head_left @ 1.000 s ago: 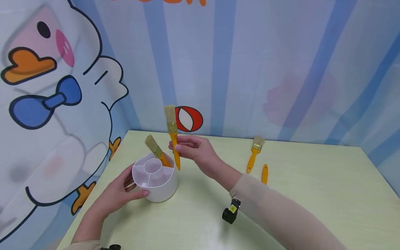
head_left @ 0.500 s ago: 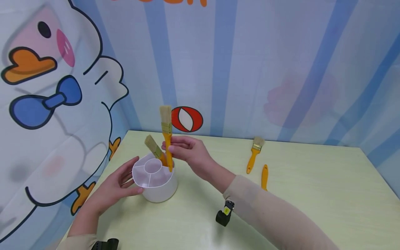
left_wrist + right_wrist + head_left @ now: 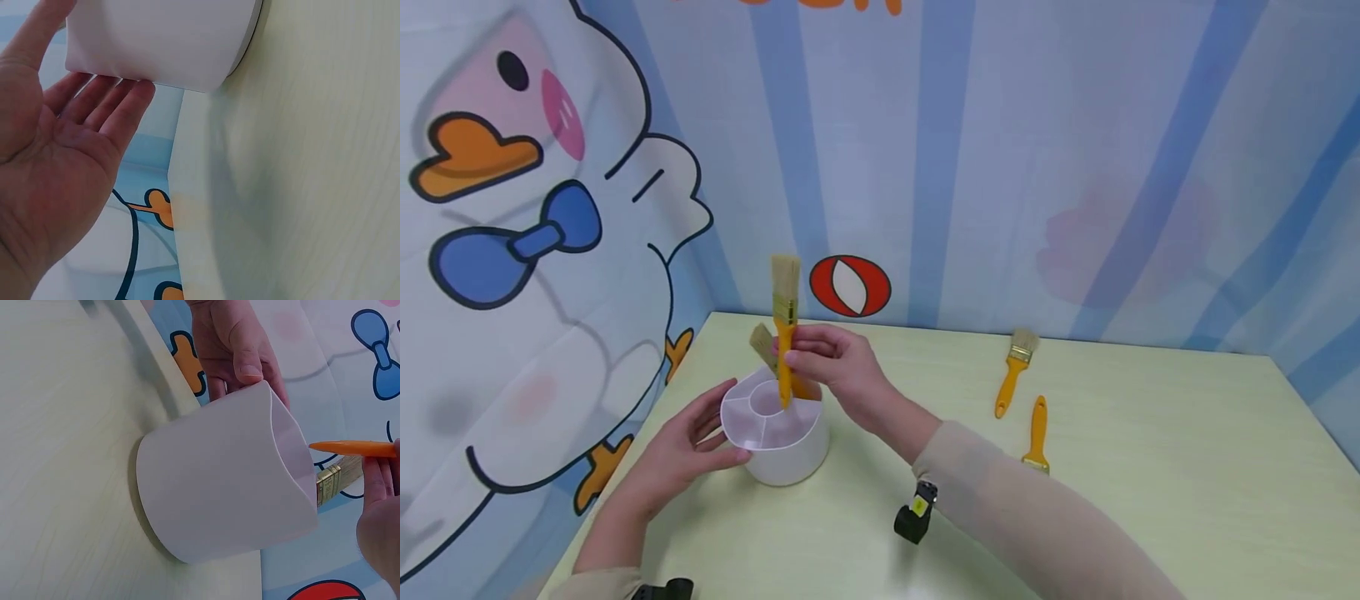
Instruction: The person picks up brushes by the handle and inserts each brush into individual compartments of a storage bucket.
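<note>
A white round organizer with several compartments stands upright on the table, a paintbrush leaning in its back compartment. My left hand rests against its left side, fingers fairly straight and the thumb near the front rim. In the left wrist view, the fingertips meet the organizer's wall. Over the organizer, my right hand pinches a second paintbrush by its yellow handle, bristles up. The right wrist view shows the tip of this handle close by the organizer's rim.
Two more yellow-handled paintbrushes lie to the right: one farther back, and one nearer whose bristles are hidden behind the right sleeve. A cartoon-printed cloth stands behind the pale table.
My right hand has moved left with the paintbrush, from the organizer's right side to over its middle; the brush is now more upright. The left hand's thumb has shifted slightly back along the wall.
</note>
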Motion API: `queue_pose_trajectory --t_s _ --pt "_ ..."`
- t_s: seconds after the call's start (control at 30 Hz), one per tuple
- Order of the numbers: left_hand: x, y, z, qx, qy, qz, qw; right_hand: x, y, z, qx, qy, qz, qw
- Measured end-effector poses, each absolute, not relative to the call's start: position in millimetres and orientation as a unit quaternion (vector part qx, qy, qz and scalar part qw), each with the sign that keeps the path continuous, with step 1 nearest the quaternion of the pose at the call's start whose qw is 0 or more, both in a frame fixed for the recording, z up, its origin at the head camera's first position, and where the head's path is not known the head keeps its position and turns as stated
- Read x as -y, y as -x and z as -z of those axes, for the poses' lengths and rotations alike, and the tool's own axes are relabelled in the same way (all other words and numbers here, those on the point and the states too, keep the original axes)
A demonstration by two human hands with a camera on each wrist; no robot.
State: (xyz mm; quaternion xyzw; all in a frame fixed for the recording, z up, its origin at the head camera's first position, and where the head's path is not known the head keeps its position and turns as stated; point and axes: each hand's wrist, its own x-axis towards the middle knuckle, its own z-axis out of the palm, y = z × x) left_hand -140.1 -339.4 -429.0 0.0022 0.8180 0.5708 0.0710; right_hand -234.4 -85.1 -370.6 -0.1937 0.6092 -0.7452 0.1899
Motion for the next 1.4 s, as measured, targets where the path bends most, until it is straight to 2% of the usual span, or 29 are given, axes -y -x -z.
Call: queue_pose_trajectory --t_s 0.23,0.7,1.4 --pt "334.5 137.0 426.4 -0.826 0.009 -0.561 0.064 94.9 236.8 374.5 -0.632 0.198 0.73 0.169" --pt "333.6 136.0 425.0 -0.826 0.015 -0.559 0.065 93.6 230.1 385.6 -0.688 0.225 0.667 0.177" --pt "333.3 135.6 422.9 -0.831 0.006 -0.552 0.066 101.2 242.0 369.1 -0.784 0.27 0.535 0.166"
